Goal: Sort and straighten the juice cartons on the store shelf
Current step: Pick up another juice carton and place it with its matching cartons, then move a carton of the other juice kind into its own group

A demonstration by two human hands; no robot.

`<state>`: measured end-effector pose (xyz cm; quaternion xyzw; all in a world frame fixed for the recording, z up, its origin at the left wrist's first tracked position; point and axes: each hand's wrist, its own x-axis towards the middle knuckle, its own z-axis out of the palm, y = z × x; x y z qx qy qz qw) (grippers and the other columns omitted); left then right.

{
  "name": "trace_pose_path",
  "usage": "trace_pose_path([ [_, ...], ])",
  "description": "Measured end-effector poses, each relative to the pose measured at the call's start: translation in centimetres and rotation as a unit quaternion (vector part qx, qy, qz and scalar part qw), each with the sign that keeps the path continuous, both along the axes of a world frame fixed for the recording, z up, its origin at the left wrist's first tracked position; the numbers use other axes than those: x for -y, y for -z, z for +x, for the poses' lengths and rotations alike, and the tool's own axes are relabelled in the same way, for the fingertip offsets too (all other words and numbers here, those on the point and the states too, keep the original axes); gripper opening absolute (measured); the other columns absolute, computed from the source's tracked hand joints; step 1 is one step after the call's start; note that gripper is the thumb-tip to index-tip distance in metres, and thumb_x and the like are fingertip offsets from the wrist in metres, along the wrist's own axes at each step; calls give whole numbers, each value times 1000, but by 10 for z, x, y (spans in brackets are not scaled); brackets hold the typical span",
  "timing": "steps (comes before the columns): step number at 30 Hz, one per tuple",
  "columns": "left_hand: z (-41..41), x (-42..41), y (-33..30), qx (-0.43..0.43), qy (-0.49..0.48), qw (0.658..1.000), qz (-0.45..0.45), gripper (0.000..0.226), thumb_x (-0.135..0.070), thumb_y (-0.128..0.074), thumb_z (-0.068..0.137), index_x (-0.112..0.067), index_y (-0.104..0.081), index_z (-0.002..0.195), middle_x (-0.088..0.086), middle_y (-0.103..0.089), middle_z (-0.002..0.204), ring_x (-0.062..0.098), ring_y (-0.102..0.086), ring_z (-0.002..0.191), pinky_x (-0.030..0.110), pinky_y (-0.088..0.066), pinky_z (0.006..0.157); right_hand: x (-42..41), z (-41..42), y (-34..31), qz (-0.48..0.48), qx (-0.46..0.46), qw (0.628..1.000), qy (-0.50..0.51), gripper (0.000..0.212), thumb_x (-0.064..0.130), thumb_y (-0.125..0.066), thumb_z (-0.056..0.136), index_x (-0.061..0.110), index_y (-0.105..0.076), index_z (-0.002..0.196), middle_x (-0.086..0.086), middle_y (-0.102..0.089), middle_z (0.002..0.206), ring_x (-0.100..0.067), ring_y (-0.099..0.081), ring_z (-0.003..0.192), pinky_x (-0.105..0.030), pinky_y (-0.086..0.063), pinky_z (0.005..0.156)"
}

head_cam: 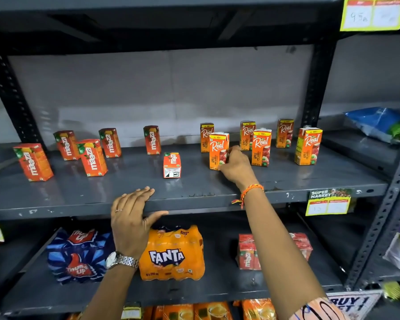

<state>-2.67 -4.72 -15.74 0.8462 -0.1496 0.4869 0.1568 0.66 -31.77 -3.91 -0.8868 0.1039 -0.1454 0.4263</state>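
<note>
Right now the right hand (234,166) is closing around a Real apple carton (218,150), fingers curled on its right side near the base, while that carton is standing upright toward the front of the grey shelf (194,195), just ahead of another Real carton (206,136). The left hand (132,213) is resting flat and spread on the shelf's front lip, gripping nothing, steadying the reach.

To do this step well, I'd say the person should be sliding the carton by its lower half rather than pinching the top, keeping it upright and turning the logo squarely forward, then lining it with the 4 other Real cartons standing loosely to the right.

One Maaza carton (172,165) is lying tipped with its base toward us, midway between the 2 groups; it looks like the next one needing attention. 5 more Maaza cartons are standing scattered and skewed on the left half.

Readable print: "Real", "APPLE" and a yellow "10/-" band on the orange cartons; "maaza" running vertically on the red ones. Below, a Fanta pack (172,252) and a Thums Up pack (79,255) are sitting. A shelf tag (328,200) is reading "SUPER MARKET".
</note>
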Motion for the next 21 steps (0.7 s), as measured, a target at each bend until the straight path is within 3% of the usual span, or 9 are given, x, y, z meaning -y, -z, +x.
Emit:
trace_pose_path([
  [3, -2, -5, 0, -2, 6, 1000, 23, 64, -60, -56, 84, -10, -68, 122, 6, -70, 124, 25, -65, 116, 45, -40, 106, -5, -10, 4, -45, 79, 994, 62, 64, 12, -81, 80, 3, -44, 132, -16, -57, 131, -34, -55, 126, -46, -47, 107],
  [5, -2, -14, -1, -4, 20, 998, 53, 58, -58, -49, 93, -14, -63, 129, 2, -67, 130, 22, -62, 120, 41, -37, 109, -19, -25, 10, -31, 209, 968, 137, 54, 8, -82, 75, 14, -50, 119, -10, -62, 114, -28, -61, 109, -40, -55, 89],
  [7, -1, -22, -2, -11, 24, 995, 95, 56, -55, -42, 98, -17, -58, 136, 0, -63, 137, 20, -58, 125, 39, -35, 111, -42, -37, 15, -2, 278, 949, 146, 42, 9, -80, 78, 23, -51, 104, -2, -65, 97, -18, -64, 90, -24, -54, 69],
  [8, -1, -26, -2, -12, 20, 993, 113, 56, -54, -40, 99, -17, -56, 138, 0, -61, 139, 20, -57, 127, 38, -34, 112, -55, -37, 17, -1, 278, 953, 122, 32, 15, -78, 82, 23, -53, 101, -1, -67, 93, -15, -65, 85, -18, -50, 65],
  [10, 1, -35, -3, -11, 7, 993, 113, 57, -52, -42, 98, -15, -56, 138, 2, -61, 140, 21, -57, 128, 39, -33, 113, -78, -31, 17, -36, 237, 969, 65, 18, 31, -70, 90, 15, -63, 96, -4, -71, 88, -17, -66, 79, -24, -50, 65],
  [14, 8, -72, -3, -11, -12, 999, 43, 55, -50, -45, 97, -14, -57, 136, 3, -60, 141, 23, -55, 130, 42, -34, 112, -104, -7, 8, -82, 136, 987, 16, 34, 31, -60, 96, 2, -63, 79, -22, -73, 89, -39, -69, 87, -33, -47, 66],
  [17, 13, -105, -5, -8, -22, 999, 23, 53, -48, -44, 97, -13, -58, 135, 4, -60, 140, 25, -54, 130, 45, -38, 109, -118, 6, 7, -88, 69, 994, 5, 33, 34, -60, 95, 2, -62, 86, -25, -72, 102, -43, -67, 97, -33, -43, 70],
  [21, 19, -146, -4, 1, -48, 999, 7, 51, -46, -42, 98, -12, -61, 130, 5, -63, 137, 27, -55, 129, 45, -38, 109, -143, 11, 3, -114, 50, 992, 20, 38, 35, -60, 93, -2, -68, 101, -23, -71, 110, -41, -68, 101, -36, -51, 78],
])
